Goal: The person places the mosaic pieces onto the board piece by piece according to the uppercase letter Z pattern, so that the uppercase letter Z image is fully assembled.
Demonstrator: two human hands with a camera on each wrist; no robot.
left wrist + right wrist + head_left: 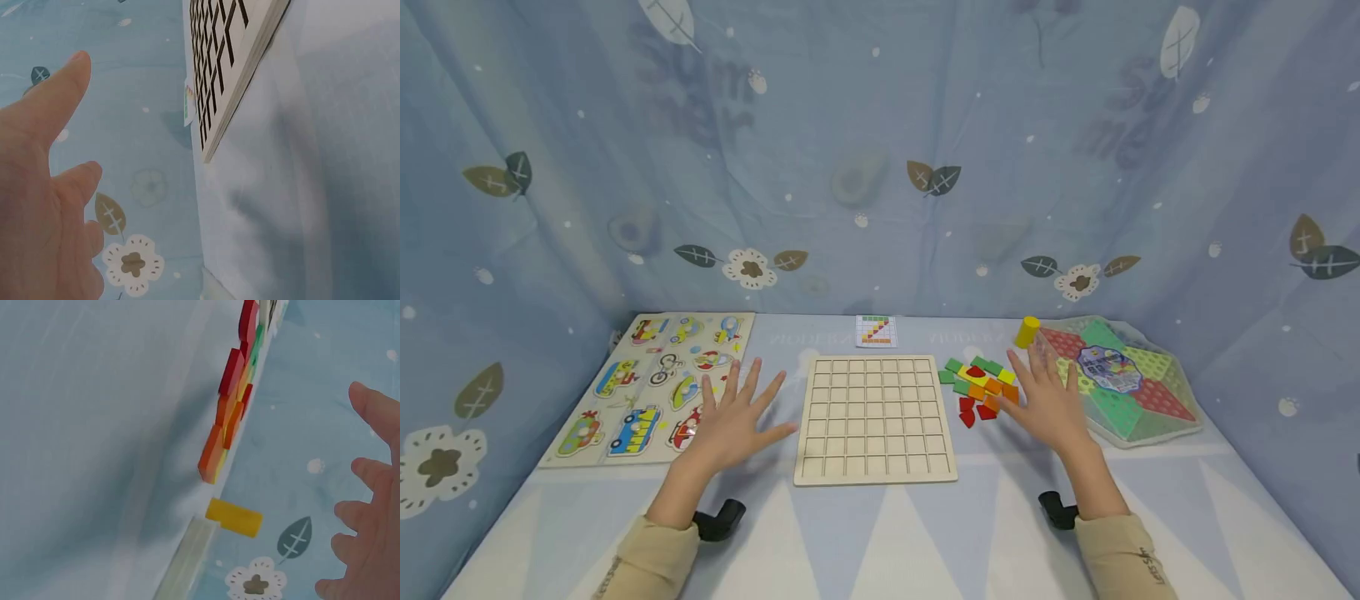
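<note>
My left hand (735, 423) is held up with fingers spread, between the vehicle puzzle board (617, 392) and the wooden grid board (876, 421); it holds nothing. On the other side, my right hand (1047, 400) is likewise spread and holds nothing, just right of a loose pile of coloured pieces. In that pile are green pieces (961, 387), orange pieces (976, 392), yellow ones and red pieces (967, 417). The left wrist view has the left hand (44, 181) beside the grid board's edge (240, 87). In the right wrist view the right hand's fingers (369, 469) point away from the pieces (212, 450).
A small pattern card (876, 331) lies behind the grid board. To the right rests a clear plastic box with a patterned lid (1127, 408), a yellow cylinder (1027, 332) standing by its back corner. A blue printed curtain (880, 167) closes off the back and sides.
</note>
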